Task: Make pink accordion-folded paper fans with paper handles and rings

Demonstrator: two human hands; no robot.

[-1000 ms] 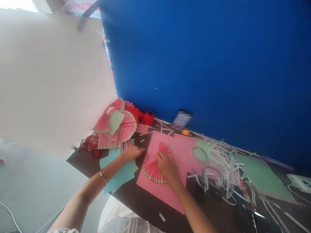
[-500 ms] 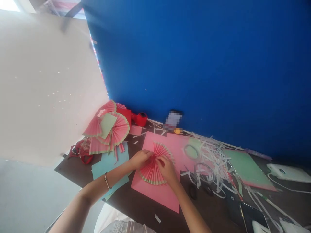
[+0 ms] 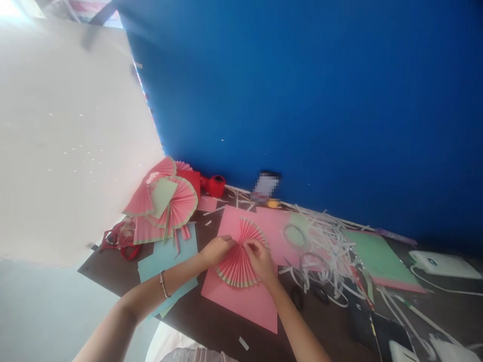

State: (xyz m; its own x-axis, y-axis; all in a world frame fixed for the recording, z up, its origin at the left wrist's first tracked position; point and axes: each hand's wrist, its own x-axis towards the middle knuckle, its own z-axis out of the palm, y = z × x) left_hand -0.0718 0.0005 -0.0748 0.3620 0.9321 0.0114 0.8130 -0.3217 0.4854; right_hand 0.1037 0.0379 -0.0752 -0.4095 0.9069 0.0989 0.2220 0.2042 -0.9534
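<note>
A pleated pink paper fan with a pale green edge is spread over a pink paper sheet on the dark table. My left hand pinches the fan's upper left side near its centre, fingers closed. From the right, my right hand has thumb and forefinger pressed together at the fan's middle. The fingers hide part of the folds where they meet. Further left, finished-looking pink fans lie in a heap with a green paper square on them.
Blue paper sheets lie left of the pink sheet. To the right are tape rolls, a tangle of white paper strips, scissors, green paper, a phone and a white device. Red tape stands by the blue wall.
The view has shifted slightly. Both hands stay at the fan's centre, with the right thumb and forefinger slightly higher on it. The fan remains spread on the pink sheet.
</note>
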